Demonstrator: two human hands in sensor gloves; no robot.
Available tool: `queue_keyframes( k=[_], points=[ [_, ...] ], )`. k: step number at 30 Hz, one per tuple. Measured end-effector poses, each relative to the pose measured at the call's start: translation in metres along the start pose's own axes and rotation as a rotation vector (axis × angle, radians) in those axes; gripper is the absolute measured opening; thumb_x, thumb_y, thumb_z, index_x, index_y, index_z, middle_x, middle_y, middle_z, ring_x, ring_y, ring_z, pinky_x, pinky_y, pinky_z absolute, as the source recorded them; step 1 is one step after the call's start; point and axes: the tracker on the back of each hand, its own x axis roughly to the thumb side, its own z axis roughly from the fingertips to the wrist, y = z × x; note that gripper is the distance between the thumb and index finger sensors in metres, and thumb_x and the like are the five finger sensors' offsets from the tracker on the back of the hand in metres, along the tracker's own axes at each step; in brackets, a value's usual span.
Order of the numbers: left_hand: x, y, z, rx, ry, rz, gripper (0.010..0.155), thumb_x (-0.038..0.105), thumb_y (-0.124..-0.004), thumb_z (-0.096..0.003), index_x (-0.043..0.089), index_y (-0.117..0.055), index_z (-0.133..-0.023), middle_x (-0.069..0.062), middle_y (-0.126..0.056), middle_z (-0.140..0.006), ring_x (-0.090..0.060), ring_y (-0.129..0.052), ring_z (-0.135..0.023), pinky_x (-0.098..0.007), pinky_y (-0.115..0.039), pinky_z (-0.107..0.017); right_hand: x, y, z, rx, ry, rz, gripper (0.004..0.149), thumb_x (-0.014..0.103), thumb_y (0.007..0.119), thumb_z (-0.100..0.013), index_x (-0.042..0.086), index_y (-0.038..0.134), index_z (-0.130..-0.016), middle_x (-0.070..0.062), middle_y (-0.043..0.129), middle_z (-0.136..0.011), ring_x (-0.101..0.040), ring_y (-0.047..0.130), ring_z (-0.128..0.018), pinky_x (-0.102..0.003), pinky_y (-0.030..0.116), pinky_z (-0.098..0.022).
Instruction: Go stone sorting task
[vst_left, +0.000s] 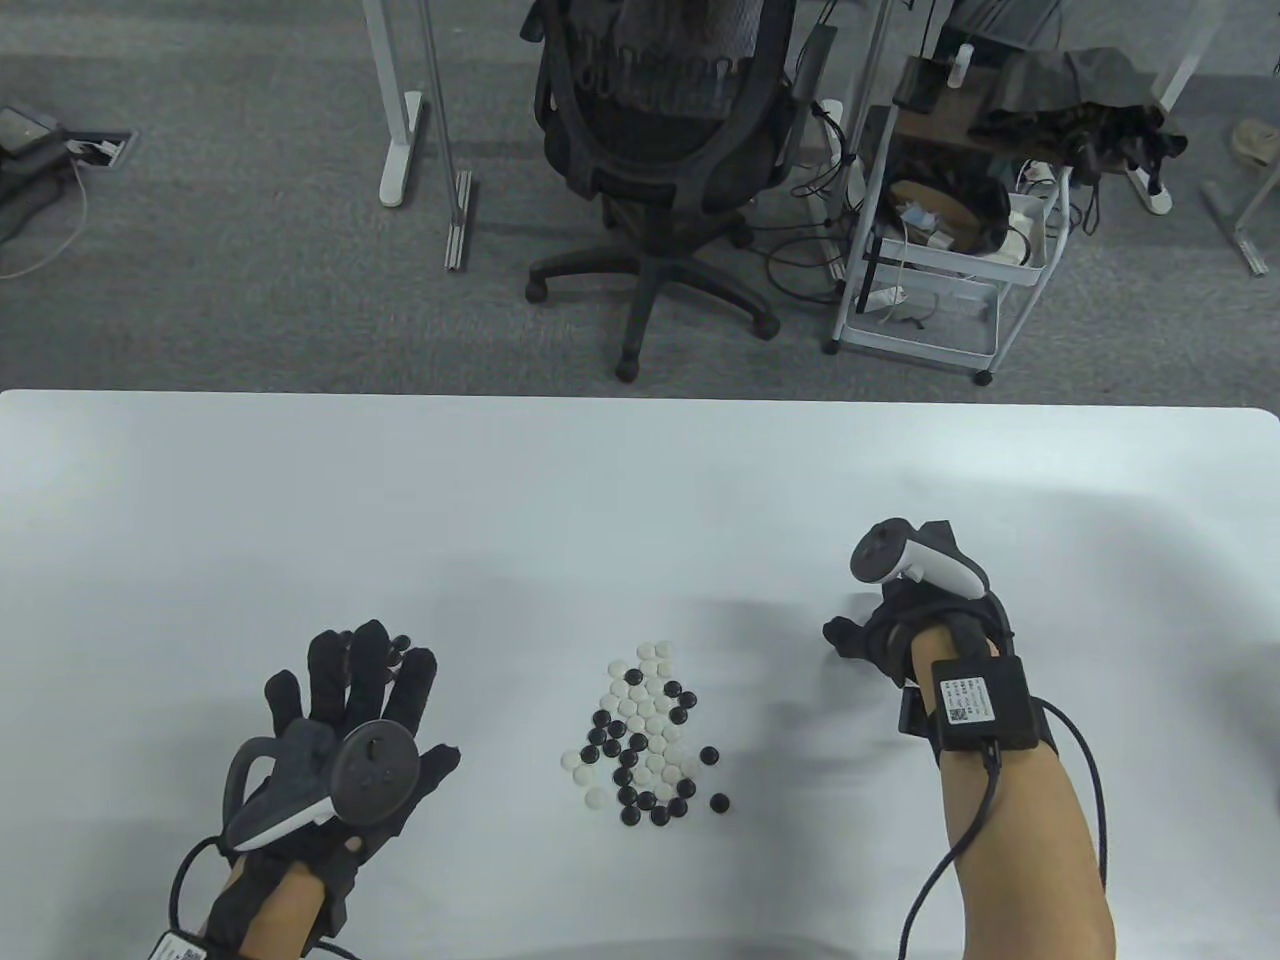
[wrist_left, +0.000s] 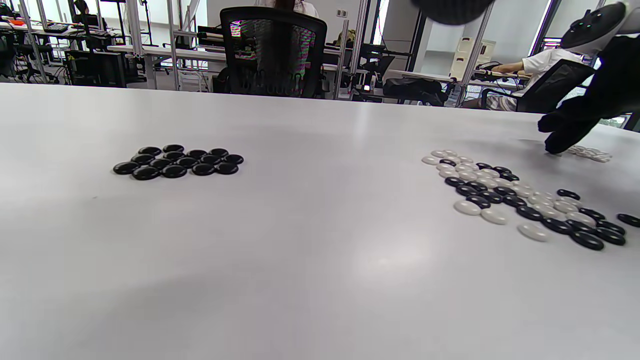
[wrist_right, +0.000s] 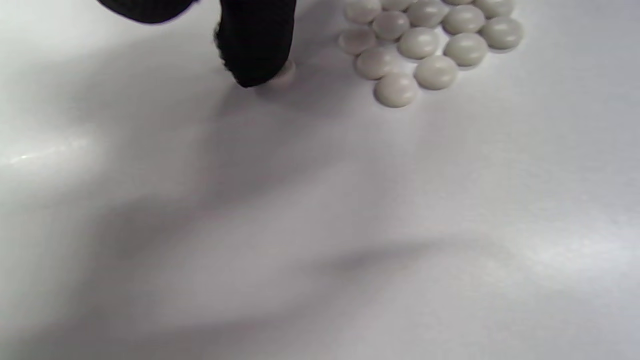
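Left wrist view, twelve sorted black stones (wrist_left: 178, 162)

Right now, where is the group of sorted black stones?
The sorted black stones lie on the table's left side, under the left hand, well apart from the mixed pile.

Three clusters of Go stones are lying on the table (vst_left: 300, 480): about fourteen black stones (wrist_left: 180, 161), at least eleven white stones (wrist_right: 425, 42) and a mixed pile (vst_left: 645, 735) of roughly forty.
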Motion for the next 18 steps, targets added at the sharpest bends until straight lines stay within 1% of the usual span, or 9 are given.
queue_keyframes(
  k=[7,11,15,16,18],
  points=[
    [-0.001,0.0,0.0,-0.001,0.002,0.006,0.077,0.051,-0.048,-0.0639,0.011,-0.011,-0.118,-0.036,0.011,-0.114,-0.063,0.013,-0.093,-0.085,-0.005,-0.057,-0.016,-0.001,0.003,-0.008,0.036,-0.018,0.061,0.052,0.05,-0.054,0.025,0.07,-0.104,-0.02,0.006,-0.112,-0.054,-0.009,-0.09,-0.082,0.006,-0.056],
    [-0.001,0.0,0.0,0.0,0.003,0.008,0.077,0.051,-0.048,-0.0638,0.011,-0.011,-0.118,-0.036,0.011,-0.114,-0.063,0.013,-0.093,-0.085,-0.005,-0.057,-0.015,-0.002,0.005,-0.008,0.049,-0.017,0.062,0.052,0.05,-0.054,0.023,0.07,-0.105,-0.021,0.006,-0.112,-0.055,-0.009,-0.09,-0.082,0.005,-0.055],
    [-0.002,0.0,0.0,0.003,0.004,0.011,0.077,0.051,-0.048,-0.0637,0.011,-0.011,-0.118,-0.036,0.011,-0.114,-0.063,0.012,-0.093,-0.085,-0.005,-0.057,0.01,-0.008,0.016,-0.034,-0.044,-0.014,0.062,0.051,0.051,-0.054,0.022,0.07,-0.105,-0.021,0.005,-0.112,-0.055,-0.009,-0.09,-0.082,0.005,-0.055],
    [-0.002,0.0,0.0,0.002,0.006,0.01,0.077,0.051,-0.048,-0.0638,0.011,-0.012,-0.118,-0.036,0.011,-0.114,-0.063,0.012,-0.093,-0.085,-0.005,-0.057,0.024,-0.008,0.02,-0.03,-0.09,0.013,0.061,0.051,0.05,-0.054,0.022,0.07,-0.105,-0.021,0.006,-0.112,-0.055,-0.009,-0.09,-0.082,0.005,-0.055],
    [-0.002,0.0,0.0,-0.002,0.008,0.011,0.077,0.051,-0.048,-0.0638,0.011,-0.011,-0.118,-0.036,0.011,-0.114,-0.063,0.013,-0.093,-0.085,-0.005,-0.057,0.042,-0.006,0.024,-0.03,-0.148,0.046,0.061,0.051,0.051,-0.054,0.022,0.07,-0.104,-0.021,0.006,-0.112,-0.055,-0.009,-0.09,-0.082,0.006,-0.056]
  ],
)
